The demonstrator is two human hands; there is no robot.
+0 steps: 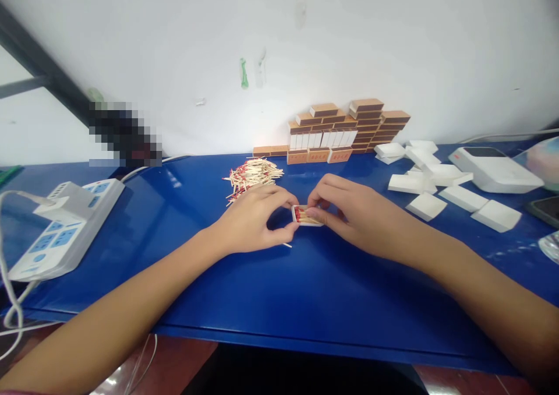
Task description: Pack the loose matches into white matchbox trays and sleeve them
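Between my hands is a small white matchbox tray [321, 224] with red-headed matches [301, 213] lying in it. Thumb and finger of my left hand [257, 217] pinch the tray's left end. My right hand [349, 208] is closed at the right part of the tray, its thumb over the matches; whether it grips the matches or the tray wall is hidden. A single matchstick [287, 245] lies on the blue table just below my left fingertips. Behind my left hand is a loose heap of matches [257, 173].
Stacked matchboxes [323, 138] stand against the wall. Several white trays [430, 173] lie scattered at the right, beside a white device [495, 170]. A power strip [65, 232] with cables sits at the left. The blue table's [279, 302] front edge runs below my arms.
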